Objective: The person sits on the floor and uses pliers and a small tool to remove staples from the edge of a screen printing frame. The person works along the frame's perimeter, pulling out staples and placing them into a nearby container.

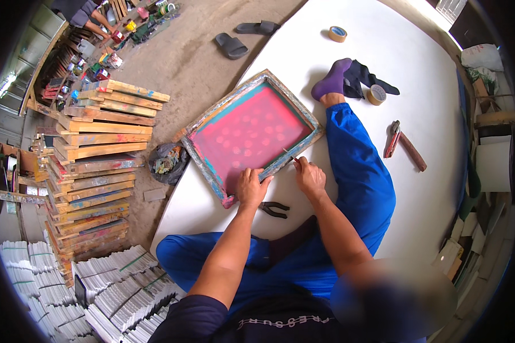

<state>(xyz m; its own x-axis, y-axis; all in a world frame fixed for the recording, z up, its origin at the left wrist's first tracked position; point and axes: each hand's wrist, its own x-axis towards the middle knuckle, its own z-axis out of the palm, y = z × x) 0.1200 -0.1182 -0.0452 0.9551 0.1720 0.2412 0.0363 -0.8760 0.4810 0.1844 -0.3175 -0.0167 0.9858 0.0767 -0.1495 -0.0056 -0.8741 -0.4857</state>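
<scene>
A wooden screen-printing frame [295,103] lies at a slant before me, its rim stained grey and teal. Its mesh [247,132] is pink with paler round spots and a teal border. My left hand [250,186] is closed over the near rim, with fingertips on the mesh side and the thumb apart. In a pinch, my right hand [311,177] holds a thin pointed tool [293,156] whose tip lies over the inner edge of the near rim; the fingers hide most of it. Dark-handled pliers [276,210] lie on the white board just below my left hand, partly covered by the wrist.
The white board [423,211] carries tape rolls [376,95], a dark cloth [357,77], a red-handled tool [393,137] and a wooden stick [413,152]. Stacked wooden frames [97,171] and paper bundles [126,286] stand left. Sandals [232,46] lie beyond; another person's legs [91,20] show far left.
</scene>
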